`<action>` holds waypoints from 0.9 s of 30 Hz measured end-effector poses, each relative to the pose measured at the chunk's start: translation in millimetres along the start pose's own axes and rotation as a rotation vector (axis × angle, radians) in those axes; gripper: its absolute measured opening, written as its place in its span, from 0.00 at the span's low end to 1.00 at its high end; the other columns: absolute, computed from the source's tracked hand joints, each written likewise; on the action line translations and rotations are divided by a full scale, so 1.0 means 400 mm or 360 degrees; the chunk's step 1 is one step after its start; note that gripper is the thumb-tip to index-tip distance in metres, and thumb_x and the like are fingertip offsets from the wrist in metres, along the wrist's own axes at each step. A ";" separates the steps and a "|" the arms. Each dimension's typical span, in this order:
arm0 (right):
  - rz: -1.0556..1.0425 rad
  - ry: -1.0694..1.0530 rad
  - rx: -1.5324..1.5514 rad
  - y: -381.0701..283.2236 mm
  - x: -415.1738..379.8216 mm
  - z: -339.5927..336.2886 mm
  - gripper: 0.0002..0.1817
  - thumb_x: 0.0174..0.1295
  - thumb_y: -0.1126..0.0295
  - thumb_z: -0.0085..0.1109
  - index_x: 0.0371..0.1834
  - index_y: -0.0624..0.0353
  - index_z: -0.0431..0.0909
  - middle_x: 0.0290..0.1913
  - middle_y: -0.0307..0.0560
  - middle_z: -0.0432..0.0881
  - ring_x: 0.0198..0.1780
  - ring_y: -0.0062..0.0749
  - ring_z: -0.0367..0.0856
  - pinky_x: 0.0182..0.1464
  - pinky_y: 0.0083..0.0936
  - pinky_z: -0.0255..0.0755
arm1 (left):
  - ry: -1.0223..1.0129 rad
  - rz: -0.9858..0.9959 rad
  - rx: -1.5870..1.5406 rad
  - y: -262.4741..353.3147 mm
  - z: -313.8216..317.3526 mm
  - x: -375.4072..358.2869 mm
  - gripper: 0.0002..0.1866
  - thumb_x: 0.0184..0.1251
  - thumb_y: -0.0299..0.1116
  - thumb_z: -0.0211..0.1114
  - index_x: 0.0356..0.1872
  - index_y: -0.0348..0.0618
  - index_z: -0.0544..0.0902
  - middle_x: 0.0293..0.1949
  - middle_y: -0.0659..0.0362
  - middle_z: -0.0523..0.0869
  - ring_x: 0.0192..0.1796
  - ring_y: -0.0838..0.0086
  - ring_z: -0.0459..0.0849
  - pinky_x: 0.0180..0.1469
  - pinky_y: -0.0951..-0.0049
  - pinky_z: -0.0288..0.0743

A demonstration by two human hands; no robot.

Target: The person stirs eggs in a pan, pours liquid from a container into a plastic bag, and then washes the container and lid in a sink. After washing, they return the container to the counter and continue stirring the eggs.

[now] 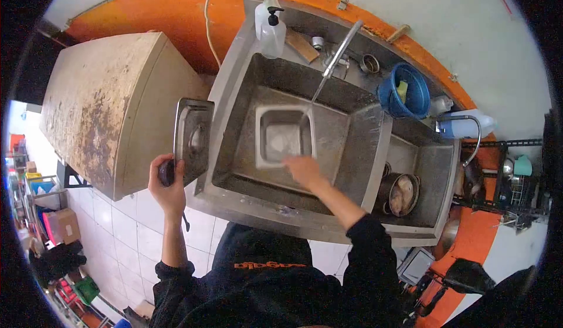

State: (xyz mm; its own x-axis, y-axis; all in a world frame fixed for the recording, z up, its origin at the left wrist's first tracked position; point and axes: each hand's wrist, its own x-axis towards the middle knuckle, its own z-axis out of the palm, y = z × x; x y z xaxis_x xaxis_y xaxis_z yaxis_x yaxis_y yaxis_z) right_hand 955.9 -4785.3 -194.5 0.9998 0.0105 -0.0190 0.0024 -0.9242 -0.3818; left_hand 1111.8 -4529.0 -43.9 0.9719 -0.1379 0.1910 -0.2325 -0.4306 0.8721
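My right hand (pixel 302 169) grips the near rim of the steel pan (pixel 284 135), fingers closed on it; pan sits in the left sink basin (pixel 346 146), right under the faucet (pixel 342 49), so the water stream lands inside, prob. why it's held there and steadied; my left hand (pixel 168 186) is closed around the steel lid (pixel 192 137), kept upright over the sink's left edge, out of the splash; soap bottle (pixel 272 31) stands at the back rim; blue colander (pixel 404 91) sits btw the basins; a pot (pixel 400 194) rests in the right basin.
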 end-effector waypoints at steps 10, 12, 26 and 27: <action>0.0139 -0.0035 -0.0442 0.088 0.109 -0.071 0.11 0.48 0.72 0.48 0.35 0.54 0.75 0.28 0.45 0.79 0.29 0.37 0.79 0.29 0.32 0.73 | -0.0007 0.0051 0.0000 0.005 -0.013 -0.011 0.11 0.51 0.24 0.63 0.36 0.39 0.74 0.29 0.65 0.75 0.32 0.83 0.71 0.36 0.84 0.66; 0.0228 -0.0119 -0.0487 0.077 0.078 -0.093 0.08 0.47 0.72 0.48 0.31 0.54 0.75 0.24 0.45 0.79 0.26 0.38 0.79 0.26 0.33 0.73 | 0.0015 0.0013 -0.0012 -0.006 -0.020 -0.010 0.10 0.51 0.25 0.63 0.35 0.39 0.74 0.29 0.64 0.75 0.32 0.83 0.71 0.36 0.84 0.66; 0.0415 0.0065 0.0786 -0.041 -0.036 -0.141 0.09 0.52 0.69 0.52 0.35 0.57 0.76 0.29 0.46 0.80 0.31 0.40 0.79 0.33 0.32 0.70 | 0.0028 0.0055 -0.0034 -0.020 -0.012 0.002 0.10 0.51 0.23 0.63 0.35 0.40 0.74 0.30 0.64 0.74 0.33 0.83 0.70 0.36 0.85 0.65; 0.0433 0.0269 0.0880 -0.032 0.010 -0.129 0.09 0.53 0.67 0.52 0.33 0.59 0.75 0.28 0.47 0.79 0.30 0.39 0.78 0.32 0.31 0.69 | 0.0034 0.0041 -0.0052 -0.015 -0.014 0.002 0.10 0.51 0.23 0.63 0.35 0.40 0.74 0.30 0.64 0.74 0.33 0.83 0.70 0.36 0.85 0.65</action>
State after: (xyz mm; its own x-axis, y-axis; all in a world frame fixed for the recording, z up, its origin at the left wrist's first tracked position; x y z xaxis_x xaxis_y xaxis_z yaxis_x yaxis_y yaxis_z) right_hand 961.1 -4793.2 -141.9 0.9527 -0.2991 -0.0535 -0.2182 -0.5512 -0.8053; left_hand 1114.3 -4521.7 -46.6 0.9662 -0.1297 0.2230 -0.2567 -0.3980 0.8808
